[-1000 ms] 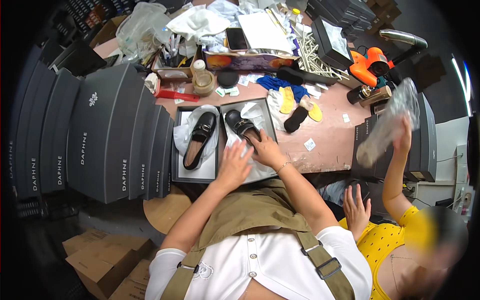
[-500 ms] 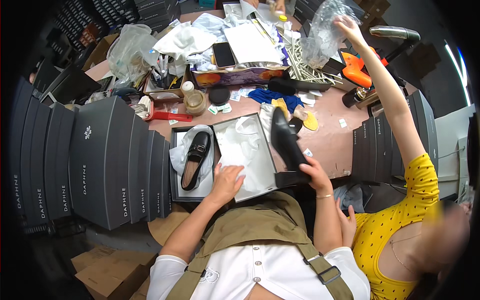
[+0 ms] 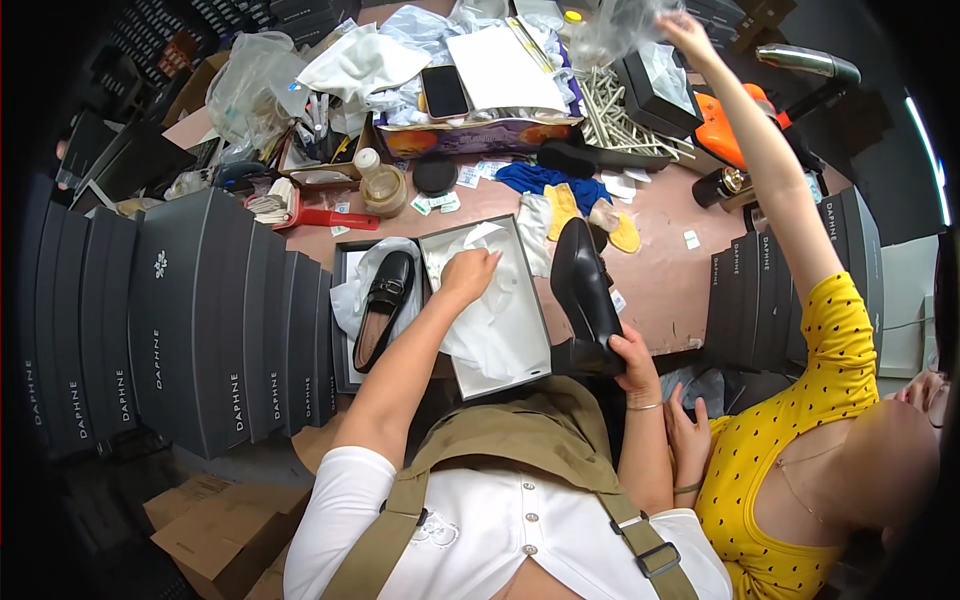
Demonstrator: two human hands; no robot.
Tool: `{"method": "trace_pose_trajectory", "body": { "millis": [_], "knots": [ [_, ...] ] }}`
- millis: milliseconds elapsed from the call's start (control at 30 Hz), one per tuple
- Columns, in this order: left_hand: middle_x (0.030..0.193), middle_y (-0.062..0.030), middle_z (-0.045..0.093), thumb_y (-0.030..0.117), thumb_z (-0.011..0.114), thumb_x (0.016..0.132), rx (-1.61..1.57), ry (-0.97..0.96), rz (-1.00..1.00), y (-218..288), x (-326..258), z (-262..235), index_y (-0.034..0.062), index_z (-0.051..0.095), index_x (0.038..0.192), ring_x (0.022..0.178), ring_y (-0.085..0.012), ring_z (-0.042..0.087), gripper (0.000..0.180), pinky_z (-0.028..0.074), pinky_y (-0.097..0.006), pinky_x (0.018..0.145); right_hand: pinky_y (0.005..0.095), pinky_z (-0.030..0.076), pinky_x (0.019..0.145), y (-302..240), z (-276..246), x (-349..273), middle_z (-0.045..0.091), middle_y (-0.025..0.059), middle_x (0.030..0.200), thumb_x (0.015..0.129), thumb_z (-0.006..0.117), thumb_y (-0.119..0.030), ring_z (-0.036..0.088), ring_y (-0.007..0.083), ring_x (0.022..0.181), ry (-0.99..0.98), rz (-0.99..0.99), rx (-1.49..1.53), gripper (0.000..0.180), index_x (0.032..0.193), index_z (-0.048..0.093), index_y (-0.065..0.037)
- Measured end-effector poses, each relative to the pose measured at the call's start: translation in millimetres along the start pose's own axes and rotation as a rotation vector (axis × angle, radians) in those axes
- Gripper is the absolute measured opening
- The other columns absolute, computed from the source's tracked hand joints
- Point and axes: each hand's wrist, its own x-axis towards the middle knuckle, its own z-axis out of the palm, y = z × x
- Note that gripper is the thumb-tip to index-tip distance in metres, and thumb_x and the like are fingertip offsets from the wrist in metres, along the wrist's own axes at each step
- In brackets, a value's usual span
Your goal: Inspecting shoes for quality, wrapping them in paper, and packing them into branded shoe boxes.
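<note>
My right hand [image 3: 634, 362] grips a black leather shoe [image 3: 583, 280] near its heel, toe pointing away and sole turned partly sideways. Over the open grey-edged box half [image 3: 535, 340], my left hand [image 3: 468, 277] is closed, with crumpled white tissue paper [image 3: 478, 345] at its fingers and spread below it. Its fingertips are partly hidden. Just left, the other half of the box [image 3: 343, 375] holds a matching black loafer [image 3: 385, 305] with a metal buckle, resting upright on white tissue.
Grey shoeboxes [image 3: 195, 330] stand stacked at left, more [image 3: 775, 290] at right. A co-worker in a yellow sleeve [image 3: 845, 330] reaches past the right side with a clear plastic bag [image 3: 610, 35]. Beyond lie a red-handled tool [image 3: 335, 219], a glass jar [image 3: 383, 190] and a blue cloth [image 3: 545, 188].
My left hand has moved away from me over the box half and closed at the tissue, which is shifted. The shoe in my right hand has turned slightly. The co-worker's bag has moved left.
</note>
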Motion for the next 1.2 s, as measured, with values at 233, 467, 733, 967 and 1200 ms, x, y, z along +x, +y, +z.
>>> {"method": "trace_pose_trajectory", "body": {
  "millis": [233,467,733,967,1200],
  "knots": [
    [0.077,-0.0156,0.057,0.012,0.066,0.079,-0.185,0.251,0.341,39.0,-36.1,-111.9,0.0012,0.055,0.076,0.07,-0.0316,0.056,0.016,0.044,-0.037,0.062,0.0436,0.053,0.085,-49.5,46.0,-36.2,0.059,0.0251,0.116,0.072,0.069,-0.032,0.065,0.0366,0.097,-0.326,-0.009,0.175,0.08,0.131,0.04,0.014],
    [0.08,-0.0116,0.049,-0.002,0.06,0.069,0.121,0.195,0.853,94.3,-93.9,-182.4,0.005,0.051,0.079,0.079,-0.0319,0.056,0.015,0.046,-0.041,0.067,0.0294,0.049,0.087,-70.7,81.2,-44.8,0.062,0.0168,0.114,0.075,0.063,-0.03,0.063,0.0212,0.099,-0.296,-0.046,-0.045,0.071,0.13,0.045,0.011],
    [0.099,-0.0153,0.056,0.011,0.06,0.074,0.031,-0.018,0.439,11.3,-202.2,-35.9,0.0052,0.062,0.091,0.098,-0.032,0.057,0.018,0.049,-0.043,0.08,0.0259,0.046,0.076,23.6,111.5,-12.2,0.062,0.0042,0.092,0.082,0.067,-0.022,0.054,0.0112,0.083,-0.2,0.151,-0.929,0.041,0.113,0.06,0.003],
    [0.107,-0.0153,0.051,0.017,0.068,0.079,-0.318,0.094,0.18,-19.6,-297.1,-16.1,0.0054,0.056,0.11,0.104,-0.0353,0.054,0.036,0.045,-0.045,0.087,0.0351,0.047,0.073,54.2,128.2,22.0,0.065,0.0148,0.088,0.082,0.066,-0.023,0.059,0.0202,0.081,-0.313,-0.088,-1.434,0.036,0.101,0.06,0.007],
    [0.1,-0.0159,0.055,0.022,0.07,0.079,-0.194,0.189,-0.302,-63.2,-367.4,18.5,0.0043,0.058,0.1,0.096,-0.0362,0.058,0.03,0.048,-0.047,0.08,0.0429,0.043,0.066,44.3,111.6,89.5,0.06,0.0235,0.076,0.084,0.062,-0.026,0.053,0.0342,0.069,-0.816,-0.211,-1.603,0.037,0.09,0.055,0.01]
  ]
}}
